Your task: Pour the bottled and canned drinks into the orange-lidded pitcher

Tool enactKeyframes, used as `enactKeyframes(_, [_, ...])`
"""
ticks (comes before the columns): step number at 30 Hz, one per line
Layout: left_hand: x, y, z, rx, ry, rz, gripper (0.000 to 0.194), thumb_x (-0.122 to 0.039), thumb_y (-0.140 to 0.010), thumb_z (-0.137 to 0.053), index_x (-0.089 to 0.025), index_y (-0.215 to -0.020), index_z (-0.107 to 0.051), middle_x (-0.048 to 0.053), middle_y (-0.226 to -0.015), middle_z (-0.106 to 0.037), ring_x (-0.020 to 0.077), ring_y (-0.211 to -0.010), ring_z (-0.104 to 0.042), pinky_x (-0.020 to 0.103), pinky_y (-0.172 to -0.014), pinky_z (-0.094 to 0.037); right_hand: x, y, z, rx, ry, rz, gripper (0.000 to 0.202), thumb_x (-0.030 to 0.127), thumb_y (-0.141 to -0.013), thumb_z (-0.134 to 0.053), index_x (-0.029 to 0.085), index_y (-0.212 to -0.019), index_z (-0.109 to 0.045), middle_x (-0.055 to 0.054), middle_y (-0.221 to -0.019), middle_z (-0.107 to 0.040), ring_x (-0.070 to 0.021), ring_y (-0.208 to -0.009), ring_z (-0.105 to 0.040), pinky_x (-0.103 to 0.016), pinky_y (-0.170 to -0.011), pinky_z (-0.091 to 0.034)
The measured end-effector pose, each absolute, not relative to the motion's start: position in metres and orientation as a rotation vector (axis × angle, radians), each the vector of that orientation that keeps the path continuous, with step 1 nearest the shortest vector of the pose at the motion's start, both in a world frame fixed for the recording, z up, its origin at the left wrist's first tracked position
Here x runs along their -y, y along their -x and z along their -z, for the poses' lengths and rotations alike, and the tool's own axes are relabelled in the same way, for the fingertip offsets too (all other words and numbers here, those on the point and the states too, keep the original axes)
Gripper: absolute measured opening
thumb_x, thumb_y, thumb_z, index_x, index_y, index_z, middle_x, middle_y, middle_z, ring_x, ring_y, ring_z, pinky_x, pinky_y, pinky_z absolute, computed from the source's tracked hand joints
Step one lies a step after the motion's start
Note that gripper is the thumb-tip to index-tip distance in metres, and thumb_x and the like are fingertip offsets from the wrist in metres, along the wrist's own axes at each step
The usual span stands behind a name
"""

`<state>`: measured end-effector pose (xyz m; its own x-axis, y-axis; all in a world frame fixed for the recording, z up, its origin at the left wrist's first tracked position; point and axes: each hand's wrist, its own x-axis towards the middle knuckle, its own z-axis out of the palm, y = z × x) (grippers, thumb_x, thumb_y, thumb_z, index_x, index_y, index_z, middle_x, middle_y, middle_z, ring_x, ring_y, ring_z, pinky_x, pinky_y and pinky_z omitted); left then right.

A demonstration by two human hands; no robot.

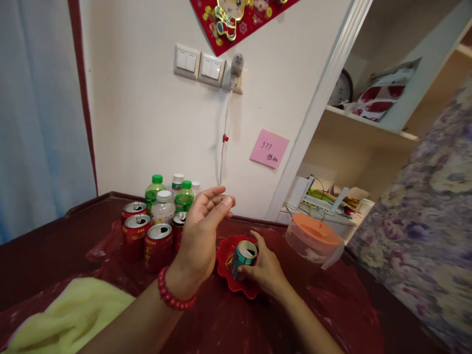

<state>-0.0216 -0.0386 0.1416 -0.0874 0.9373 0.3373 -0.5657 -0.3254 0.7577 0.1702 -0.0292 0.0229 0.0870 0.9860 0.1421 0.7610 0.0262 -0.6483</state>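
Swinging your empty left hand [199, 228] could topple red drink cans [158, 250]; your right hand [269, 269] clasps the teal can [239, 263]

At six o'clock the right hand [268, 268] clasps a green can [239, 263], seemingly resting in a red dish [224, 253], with the left hand [201, 228] raised at seven and red cans [158, 250] at eight.
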Motion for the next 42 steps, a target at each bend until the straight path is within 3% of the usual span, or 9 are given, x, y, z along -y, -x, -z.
enactKeyframes(16, [0.044, 0.025, -0.15, -0.531, -1.004, -1.677, 0.041, -0.037, -0.073, -0.083, -0.019, -0.105, -0.066, 0.002, -0.091, -0.069, 0.0213, -0.095, -0.065, 0.031, -0.078, -0.049, 0.055, -0.17, -0.057, 1.576, 1.633, -0.445, 0.098, 0.032, -0.061, -0.084, 0.024, -0.149, -0.042, -0.007, -0.118, -0.067, -0.0299, -0.107, -0.065, -0.041, -0.094, -0.047])
enactKeyframes(23, [0.044, 0.024, -0.151, -0.525, -1.017, -1.656, 0.039, -0.035, -0.072, -0.085, -0.02, -0.104, -0.069, 0.002, -0.093, -0.069, 0.0204, -0.096, -0.066, 0.027, -0.074, -0.051, 0.097, -0.195, -0.072, 1.514, 1.54, -0.455, 0.094, 0.032, -0.059, -0.086, 0.025, -0.144, -0.045, -0.006, -0.12, -0.067, -0.0289, -0.109, -0.065, -0.041, -0.095, -0.049])
enactKeyframes(31, [0.044, 0.019, -0.147, -0.525, -1.027, -1.646, 0.034, -0.032, -0.071, -0.087, -0.023, -0.101, -0.073, 0.002, -0.095, -0.07, 0.017, -0.092, -0.065, 0.02, -0.07, -0.053, 0.163, -0.272, -0.057, 1.404, 1.675, -0.373, 0.083, 0.038, -0.067, -0.082, 0.027, -0.141, -0.045, -0.007, -0.127, -0.069, -0.0285, -0.112, -0.067, -0.041, -0.096, -0.048])
enactKeyframes(35, [0.044, 0.016, -0.145, -0.532, -1.054, -1.651, 0.032, -0.03, -0.073, -0.087, -0.023, -0.101, -0.075, 0.002, -0.095, -0.07, 0.0164, -0.091, -0.064, 0.018, -0.069, -0.055, 0.181, -0.334, -0.038, 1.301, 1.856, -0.238, 0.081, 0.038, -0.067, -0.081, 0.029, -0.14, -0.047, -0.009, -0.136, -0.066, -0.0309, -0.119, -0.065, -0.044, -0.099, -0.048])
enactKeyframes(38, [0.045, 0.015, -0.145, -0.561, -1.062, -1.613, 0.026, -0.028, -0.077, -0.085, -0.025, -0.101, -0.075, 0.001, -0.095, -0.07, 0.0152, -0.09, -0.064, 0.016, -0.069, -0.056, 0.181, -0.375, -0.025, 1.211, 1.98, -0.131, 0.083, 0.036, -0.062, -0.081, 0.029, -0.138, -0.049, -0.008, -0.128, -0.071, -0.0322, -0.116, -0.068, -0.045, -0.1, -0.05])
enactKeyframes(42, [0.046, 0.015, -0.145, -0.585, -1.069, -1.553, 0.021, -0.029, -0.083, -0.082, -0.028, -0.102, -0.074, -0.001, -0.096, -0.07, 0.0138, -0.091, -0.063, 0.014, -0.071, -0.056, 0.165, -0.406, -0.012, 1.109, 2.01, -0.04, 0.082, 0.037, -0.062, -0.079, 0.027, -0.137, -0.048, -0.011, -0.132, -0.069, -0.0327, -0.119, -0.068, -0.044, -0.101, -0.05])
